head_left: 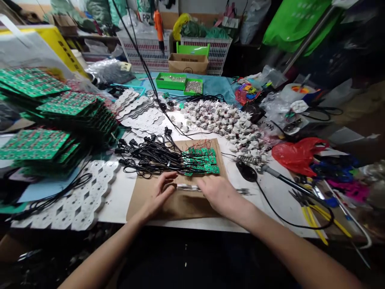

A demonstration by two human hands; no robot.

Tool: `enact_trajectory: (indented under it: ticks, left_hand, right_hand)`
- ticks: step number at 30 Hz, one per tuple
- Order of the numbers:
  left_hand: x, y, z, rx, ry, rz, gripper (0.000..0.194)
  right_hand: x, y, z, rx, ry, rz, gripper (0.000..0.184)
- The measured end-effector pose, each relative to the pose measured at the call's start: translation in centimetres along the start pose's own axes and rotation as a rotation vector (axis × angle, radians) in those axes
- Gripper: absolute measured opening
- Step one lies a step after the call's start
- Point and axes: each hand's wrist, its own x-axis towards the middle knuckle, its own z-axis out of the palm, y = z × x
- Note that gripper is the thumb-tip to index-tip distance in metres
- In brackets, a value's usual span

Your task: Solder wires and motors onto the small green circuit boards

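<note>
A bundle of thin silvery rods (188,187) lies crosswise between my two hands, low over a brown cardboard sheet (180,206). My left hand (161,192) has its fingers curled at the left end of the bundle, with thumb and fingertips against it. Closed over the middle of the rods is my right hand (219,194), and their blurred right ends stick out past it. Just beyond my hands, small green circuit boards (207,160) rest on the cardboard, joined to a heap of black cables with plugs (150,154).
Stacked green circuit panels (33,144) and white scalloped plates (72,196) stand left. A pile of small white parts (222,120) lies behind. To the right are a soldering iron (279,176), yellow-handled pliers (313,216) and a red bag (300,154). An orange electric screwdriver (158,28) hangs above.
</note>
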Motion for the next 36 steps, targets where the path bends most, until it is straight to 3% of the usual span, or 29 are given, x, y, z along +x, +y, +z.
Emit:
enact_trajectory:
  ticks: [3,7,8,12,17,21,28,32,36]
  left_hand:
    - [-1.1,-0.8,1.0,0.033,-0.048,0.033,0.06]
    - [-1.5,-1.4,2.6,0.212,0.03,0.076,0.049]
    - [-1.4,-1.3,2.8,0.236,0.047,0.086,0.044]
    - [-1.1,-0.8,3.2,0.286,0.086,0.079,0.033]
    - [-1.0,-0.6,3.3,0.318,0.064,0.087,0.036]
    - [-1.3,-0.4,3.4,0.313,0.037,0.131,0.055]
    - [-1.8,-0.5,3.2,0.28,-0.028,0.102,0.078]
    - [-1.7,-0.6,2.8,0.149,-0.026,0.05,0.073]
    - [-1.4,0.0,2.7,0.175,-0.073,0.066,0.07]
  right_hand:
    - [0.7,-0.8,3.3,0.16,0.034,0.038,0.018]
    - [-2.3,1.4,5.3,0.389,0.229,0.121,0.065]
    - [-3.5,2.2,5.8,0.423,0.288,0.162,0.068]
    - [-7.7,4.3,9.2,0.672,0.522,0.408,0.056]
    - [-8.2,2.4,13.5,1.202,0.73,0.58,0.056]
    - [-7.0,0.0,14.0,1.185,0.852,0.653,0.047]
    - [-7.1,0.2,13.6,1.141,0.826,0.687,0.036]
    - [-7.2,0.7,13.4,1.181,0.774,0.72,0.039]
    - [-6.9,0.6,13.3,1.189,0.761,0.7,0.041]
